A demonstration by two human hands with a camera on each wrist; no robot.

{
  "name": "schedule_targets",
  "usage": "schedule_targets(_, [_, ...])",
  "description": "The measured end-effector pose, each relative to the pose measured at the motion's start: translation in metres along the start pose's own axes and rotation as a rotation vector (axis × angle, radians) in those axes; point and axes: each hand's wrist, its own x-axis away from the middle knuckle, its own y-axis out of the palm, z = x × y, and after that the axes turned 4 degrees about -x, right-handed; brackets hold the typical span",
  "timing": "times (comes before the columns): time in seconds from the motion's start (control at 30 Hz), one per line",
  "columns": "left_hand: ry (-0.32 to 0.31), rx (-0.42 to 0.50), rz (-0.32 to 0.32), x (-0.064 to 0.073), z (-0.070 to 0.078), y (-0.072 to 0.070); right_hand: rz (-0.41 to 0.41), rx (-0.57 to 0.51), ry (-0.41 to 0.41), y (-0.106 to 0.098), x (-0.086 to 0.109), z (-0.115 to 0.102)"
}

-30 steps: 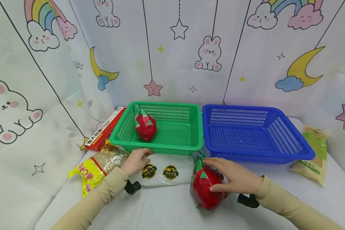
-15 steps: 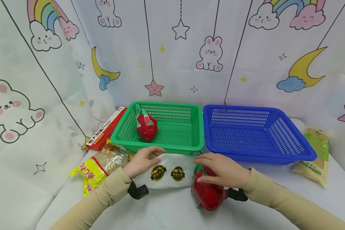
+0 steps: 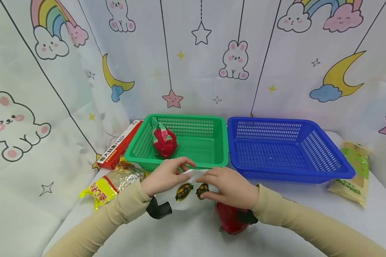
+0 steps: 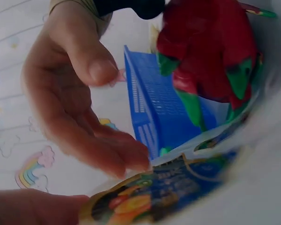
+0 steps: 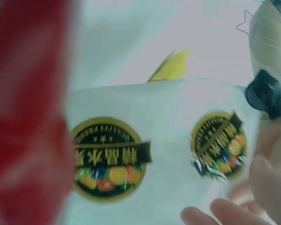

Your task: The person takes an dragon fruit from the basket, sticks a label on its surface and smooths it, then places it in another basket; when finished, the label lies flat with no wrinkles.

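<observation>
In the head view a white plastic fruit bag (image 3: 193, 200) with two round fruit labels is raised and creased between both hands. My left hand (image 3: 165, 175) grips its upper left edge between thumb and fingers. My right hand (image 3: 233, 186) reaches over its right part. In the left wrist view the right hand's fingers (image 4: 117, 154) bend loosely with their tips at the bag's label (image 4: 168, 183), and its thumb stands apart. A glossy red dragon fruit (image 3: 231, 219) with green tips lies partly hidden under the right wrist. Another dragon fruit (image 3: 165, 142) stands in the green basket (image 3: 138, 160).
A blue basket (image 3: 292, 175) stands right of the green one. At the left lie a red pasta box (image 3: 119, 146) and a clear and yellow food packet (image 3: 115, 182). A beige and green packet (image 3: 354, 175) lies at the far right. A printed curtain hangs behind.
The left hand has moved right, lifting and bunching the bag. The right hand has come left off the front dragon fruit onto the bag. The baskets have not moved.
</observation>
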Motion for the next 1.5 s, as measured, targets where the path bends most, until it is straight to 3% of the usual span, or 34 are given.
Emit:
schedule_targets(0.13, [0.024, -0.013, -0.001, -0.002, 0.013, -0.001, 0.081, 0.012, -0.026, 0.002, -0.005, -0.003])
schedule_targets(0.33, [0.009, -0.012, 0.025, -0.005, 0.022, 0.000, 0.208, 0.044, -0.047, 0.003, -0.009, -0.004])
schedule_targets(0.67, [-0.002, 0.038, 0.071, -0.009, 0.026, -0.001, 0.290, 0.125, -0.031, -0.003, -0.018, -0.005])
schedule_targets(0.9, [-0.019, 0.092, 0.107, -0.009, 0.028, -0.002, 0.329, 0.123, -0.025, -0.005, -0.023, -0.005])
schedule_targets(1.13, [-0.050, 0.155, 0.104, -0.008, 0.026, -0.001, 0.366, 0.132, -0.054, -0.003, -0.024, -0.004])
schedule_targets(1.5, [-0.087, 0.234, 0.111, -0.008, 0.018, 0.004, 0.325, 0.146, -0.066, 0.000, -0.019, -0.004])
